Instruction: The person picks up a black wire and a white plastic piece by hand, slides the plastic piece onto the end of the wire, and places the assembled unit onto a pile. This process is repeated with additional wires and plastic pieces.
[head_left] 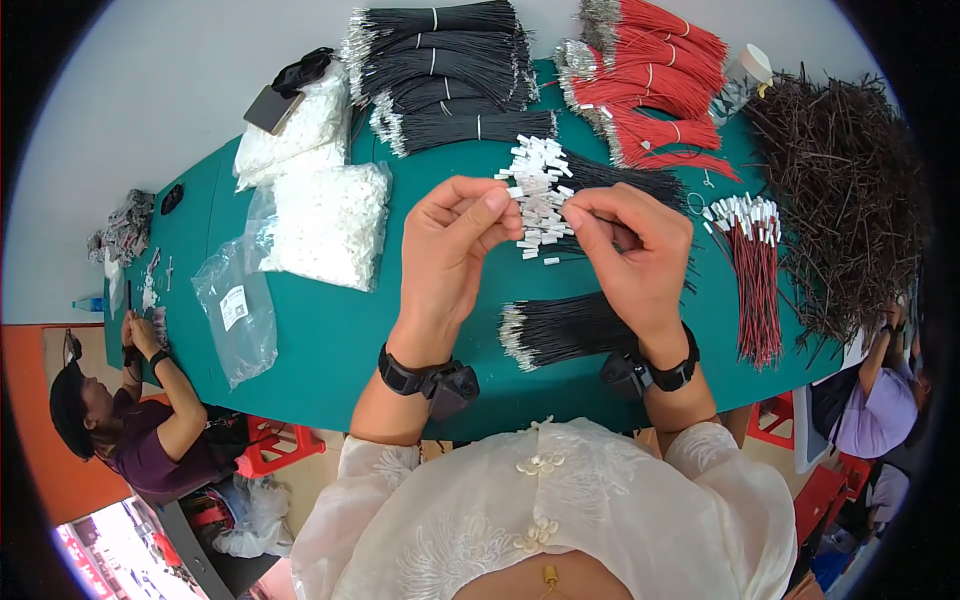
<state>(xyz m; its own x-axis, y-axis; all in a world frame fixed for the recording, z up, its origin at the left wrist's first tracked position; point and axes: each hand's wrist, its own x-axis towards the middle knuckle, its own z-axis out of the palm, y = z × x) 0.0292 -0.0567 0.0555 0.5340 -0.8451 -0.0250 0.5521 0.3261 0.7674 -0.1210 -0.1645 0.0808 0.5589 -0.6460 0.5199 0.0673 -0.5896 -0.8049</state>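
1. Hands: We find the left hand [450, 225] with thumb and forefinger closed on what appears to be a small white connector [515, 193]. The right hand [640, 240] has thumb and forefinger brought together just beside it; we cannot tell whether a lead is pinched there.
2. Location: We place the connector at the left fingertips, above the green table [320, 350], with the heap of white-tipped black leads [540, 155] behind it.
3. Done: We count as finished, in our judgement, that loose heap, and likely the white-tipped red leads [755, 290] at the right.
4. Left: We judge the near black bundle [580, 328] outstanding, its ends showing no white pieces. The far black bundles [440, 60] and red bundles [655, 85] look likewise untipped. Bags of white pieces [330, 225] are well stocked, so we rate the work as partial.
5. Orientation: We read the connector's long axis as roughly left to right, one end toward the right hand; which end is the opening is too small to tell. The near bundle also lies left to right, metal ends leftward.
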